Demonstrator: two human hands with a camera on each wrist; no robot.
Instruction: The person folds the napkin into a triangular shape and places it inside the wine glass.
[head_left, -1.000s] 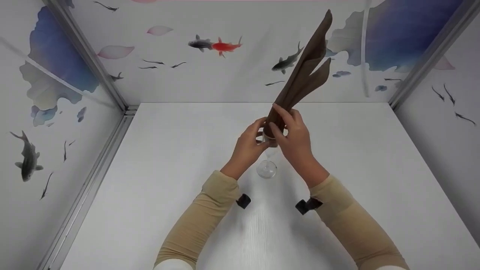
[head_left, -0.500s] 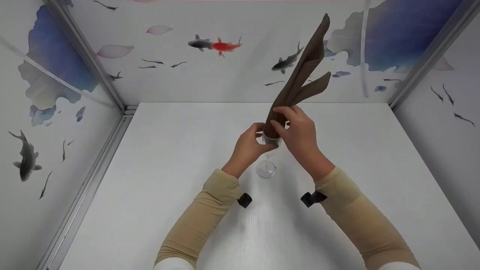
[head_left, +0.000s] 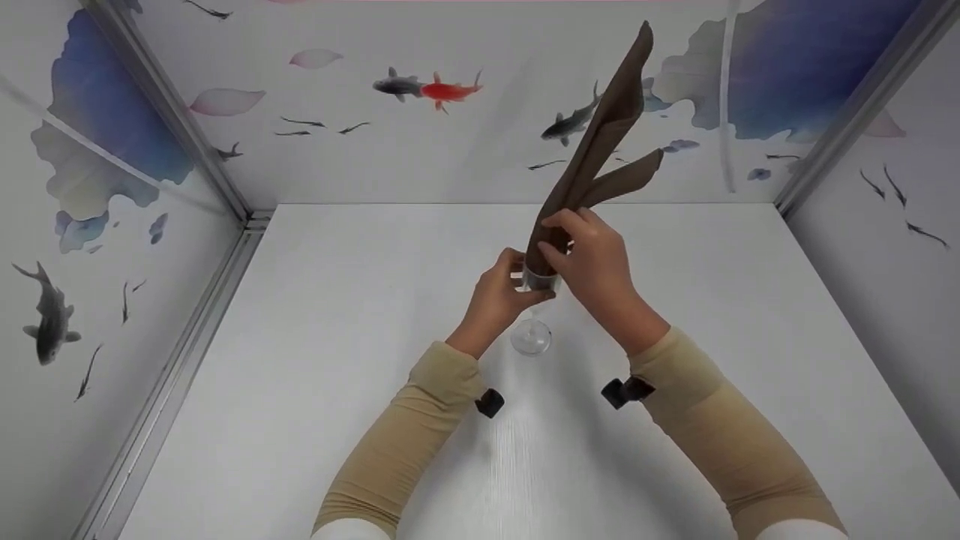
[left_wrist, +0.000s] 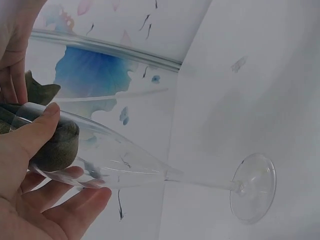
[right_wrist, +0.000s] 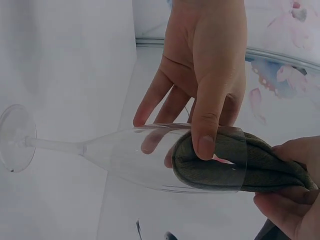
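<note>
A clear champagne flute point(left_wrist: 120, 162) has my left hand point(head_left: 495, 295) curled round the upper part of its bowl. The thumb lies along one side, the fingers along the other. Its round foot point(head_left: 531, 337) shows below my hands; whether it touches the table I cannot tell. Inside the mouth of the glass sits the rounded lower end of a brown folded cloth napkin point(right_wrist: 210, 167). The rest of the napkin point(head_left: 592, 154) rises up and to the right, with one tall pointed leaf and a shorter one. Just above the rim, my right hand point(head_left: 598, 259) pinches the napkin between thumb and fingers.
A white table point(head_left: 315, 360) lies beneath my hands. White panels with painted fish and lotus leaves point(head_left: 810, 67) stand behind and at both sides, joined by metal rails point(head_left: 180, 112). Small black cameras point(head_left: 490, 403) are on both wrists.
The napkin's shorter leaf has bent down to the right, away from the tall one. My right hand and forearm have shifted slightly right. My left hand stays on the glass.
</note>
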